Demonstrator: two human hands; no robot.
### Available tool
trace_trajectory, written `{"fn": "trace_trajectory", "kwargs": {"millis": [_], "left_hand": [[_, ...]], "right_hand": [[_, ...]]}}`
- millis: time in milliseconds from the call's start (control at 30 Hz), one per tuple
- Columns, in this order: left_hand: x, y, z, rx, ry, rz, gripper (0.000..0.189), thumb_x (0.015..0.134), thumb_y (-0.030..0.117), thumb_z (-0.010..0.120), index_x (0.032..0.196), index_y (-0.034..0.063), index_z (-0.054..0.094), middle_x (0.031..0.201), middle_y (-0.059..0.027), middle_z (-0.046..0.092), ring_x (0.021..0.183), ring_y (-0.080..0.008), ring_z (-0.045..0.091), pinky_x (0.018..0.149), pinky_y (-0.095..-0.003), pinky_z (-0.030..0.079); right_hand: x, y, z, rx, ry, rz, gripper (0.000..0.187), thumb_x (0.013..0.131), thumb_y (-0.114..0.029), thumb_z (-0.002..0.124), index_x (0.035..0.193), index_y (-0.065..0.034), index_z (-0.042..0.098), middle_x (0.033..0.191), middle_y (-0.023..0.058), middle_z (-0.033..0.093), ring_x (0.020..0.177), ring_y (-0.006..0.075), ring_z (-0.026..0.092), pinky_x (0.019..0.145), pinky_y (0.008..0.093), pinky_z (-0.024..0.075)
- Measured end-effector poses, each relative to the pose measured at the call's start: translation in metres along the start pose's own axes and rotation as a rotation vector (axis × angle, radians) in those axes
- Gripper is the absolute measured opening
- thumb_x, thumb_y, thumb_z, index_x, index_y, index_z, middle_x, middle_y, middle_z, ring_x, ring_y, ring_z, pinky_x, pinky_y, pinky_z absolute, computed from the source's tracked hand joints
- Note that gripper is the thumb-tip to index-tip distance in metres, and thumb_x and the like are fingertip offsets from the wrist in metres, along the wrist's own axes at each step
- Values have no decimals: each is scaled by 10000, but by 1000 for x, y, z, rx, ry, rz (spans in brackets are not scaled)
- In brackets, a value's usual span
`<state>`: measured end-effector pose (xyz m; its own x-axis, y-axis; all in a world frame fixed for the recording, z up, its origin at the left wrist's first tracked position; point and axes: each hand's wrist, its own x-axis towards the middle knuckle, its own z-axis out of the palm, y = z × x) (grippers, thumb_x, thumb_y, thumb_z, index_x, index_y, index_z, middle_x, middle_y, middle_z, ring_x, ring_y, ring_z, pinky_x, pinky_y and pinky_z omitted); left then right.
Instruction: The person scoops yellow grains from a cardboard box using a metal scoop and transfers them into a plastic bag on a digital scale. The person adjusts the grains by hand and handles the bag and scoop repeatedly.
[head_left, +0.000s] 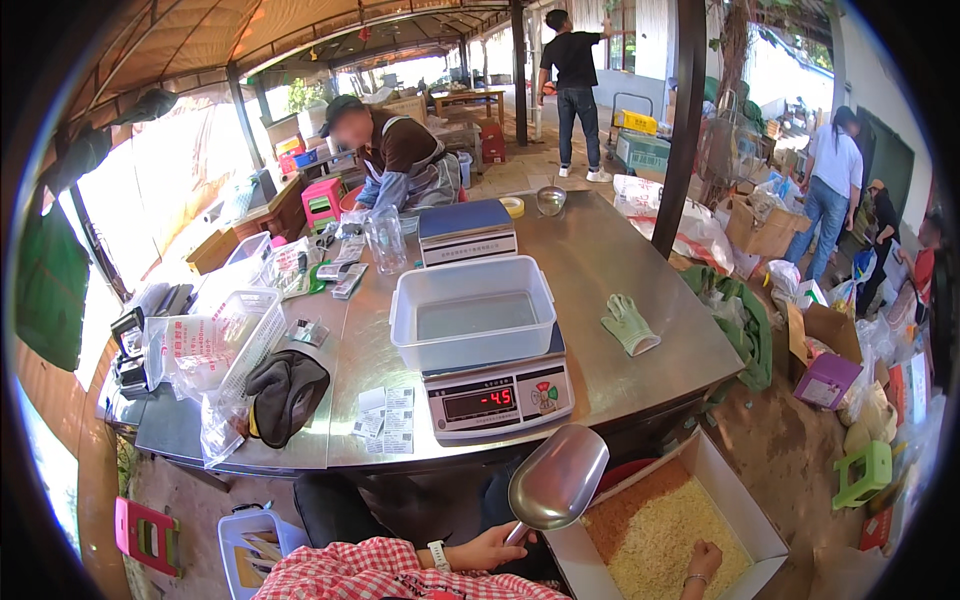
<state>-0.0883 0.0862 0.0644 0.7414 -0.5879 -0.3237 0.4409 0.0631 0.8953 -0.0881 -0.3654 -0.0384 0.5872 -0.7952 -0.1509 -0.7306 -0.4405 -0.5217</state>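
My left hand (487, 551), with a white watch at the wrist, grips the handle of a metal scoop (559, 476). The scoop is held between the table edge and a white cardboard box (731, 480), and its bowl looks bare. In the box lie pale yellow flakes or grains (667, 529) beside an orange-brown granular heap (626, 487). My right hand (705, 560) is curled low over the pale material; whether its fingers hold any is hidden. Before me a clear plastic tub (472, 330) rests on a digital scale (501, 394), whose red display is lit.
The steel table (585, 240) carries a second scale (466, 232), a pale green glove (628, 326), printed labels (385, 420), a dark cap (289, 394) and a white basket (251, 345). A person (405, 157) leans at the far side. Blue-white bin (259, 540) stands low left.
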Motion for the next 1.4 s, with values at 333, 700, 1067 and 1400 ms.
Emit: {"fn": "trace_trajectory", "kwargs": {"millis": [333,700,1067,1400], "left_hand": [[-1,-10,-8,-9,-27,58,270,846,107,566,1091,70,459,808,33,450,634,-36,396,552,-175,340],[6,-4,-5,66,-65,82,280,848,127,575,1101,72,469,821,34,471,631,-34,418,537,-184,358],[-5,-15,-12,57,-25,97,284,844,118,571,1103,65,468,820,27,472,638,-37,418,549,-183,357],[0,-12,-15,273,93,108,250,810,50,588,1043,91,505,755,45,460,623,-31,416,531,-187,339]], "right_hand": [[22,18,23,116,67,50,390,912,-207,513,584,-1,557,557,107,546,537,221,505,621,391,481],[41,41,27,396,61,93,359,841,-40,455,529,-98,288,460,33,306,396,145,217,432,340,274],[-13,-7,15,1375,-20,466,268,845,-101,479,608,-96,355,549,57,431,443,127,326,396,259,324],[4,-53,2,1864,-482,228,113,868,-72,525,916,4,594,842,94,639,757,178,619,673,264,535]]}}
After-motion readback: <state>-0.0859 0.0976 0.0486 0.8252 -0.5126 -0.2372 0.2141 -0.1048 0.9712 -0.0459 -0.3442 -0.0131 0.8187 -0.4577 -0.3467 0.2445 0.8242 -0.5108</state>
